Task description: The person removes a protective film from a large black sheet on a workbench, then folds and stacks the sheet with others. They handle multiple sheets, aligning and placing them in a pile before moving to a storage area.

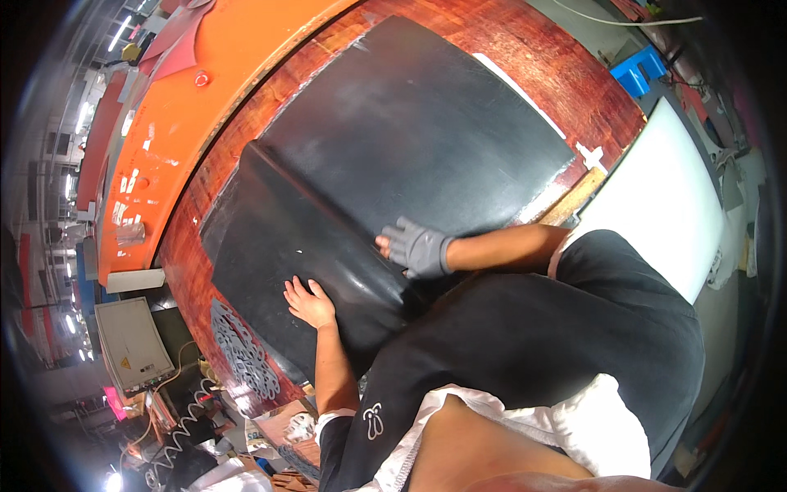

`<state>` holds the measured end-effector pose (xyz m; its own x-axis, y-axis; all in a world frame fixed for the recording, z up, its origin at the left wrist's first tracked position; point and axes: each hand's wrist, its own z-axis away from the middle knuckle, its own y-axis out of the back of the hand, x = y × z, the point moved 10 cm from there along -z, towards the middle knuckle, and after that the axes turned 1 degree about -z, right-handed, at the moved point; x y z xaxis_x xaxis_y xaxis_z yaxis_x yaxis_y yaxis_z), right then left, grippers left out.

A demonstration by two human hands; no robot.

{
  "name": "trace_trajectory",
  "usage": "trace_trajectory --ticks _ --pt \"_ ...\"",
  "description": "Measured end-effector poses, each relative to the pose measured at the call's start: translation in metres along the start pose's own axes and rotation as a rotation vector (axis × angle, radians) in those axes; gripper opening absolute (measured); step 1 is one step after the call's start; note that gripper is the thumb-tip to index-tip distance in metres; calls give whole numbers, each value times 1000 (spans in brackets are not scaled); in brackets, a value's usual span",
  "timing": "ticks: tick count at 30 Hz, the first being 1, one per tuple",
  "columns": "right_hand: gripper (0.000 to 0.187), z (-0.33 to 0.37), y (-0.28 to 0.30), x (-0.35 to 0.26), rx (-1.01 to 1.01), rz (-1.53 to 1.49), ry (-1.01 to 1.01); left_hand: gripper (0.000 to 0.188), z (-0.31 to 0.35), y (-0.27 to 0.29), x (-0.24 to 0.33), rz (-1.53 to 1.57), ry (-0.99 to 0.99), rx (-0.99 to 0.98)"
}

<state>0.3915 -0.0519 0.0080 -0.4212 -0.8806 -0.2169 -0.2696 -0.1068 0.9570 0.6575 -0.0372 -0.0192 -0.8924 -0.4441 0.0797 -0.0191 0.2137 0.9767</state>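
Note:
A large black sheet (418,131), smooth and slightly shiny, covers much of a reddish-brown board (533,37). A raised ridge or fold runs across the sheet from its far left side toward my body. My bare left hand (311,303) rests on the near left part of the sheet, fingers spread. Farther right, my right hand (416,248) wears a grey glove with bare fingertips showing, and lies flat on the sheet beside the ridge. Neither hand grips anything. My body hides the sheet's near edge.
An orange machine beam (176,123) with a red button (202,79) curves along the far left. Grey perforated cut-out scrap (242,348) lies at the board's left edge. A grey electrical box (134,343) stands left, a white panel (656,197) right, a blue holder (638,72) far right.

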Motion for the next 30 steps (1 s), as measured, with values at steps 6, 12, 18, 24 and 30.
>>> trace_trajectory --ticks 6,12,18,24,30 --pt "52 12 16 6 73 26 23 47 -1 0 -2 26 -34 27" --pt "49 95 70 178 122 96 -525 46 0 0 -3 15 -54 40" --pt "63 232 105 301 116 347 -1118 46 -1 0 -3 -4 -31 27" --pt "58 243 103 287 219 419 -1179 47 0 1 -2 17 -21 30" --pt "49 247 114 289 345 172 -1289 46 -1 3 0 13 -22 33"
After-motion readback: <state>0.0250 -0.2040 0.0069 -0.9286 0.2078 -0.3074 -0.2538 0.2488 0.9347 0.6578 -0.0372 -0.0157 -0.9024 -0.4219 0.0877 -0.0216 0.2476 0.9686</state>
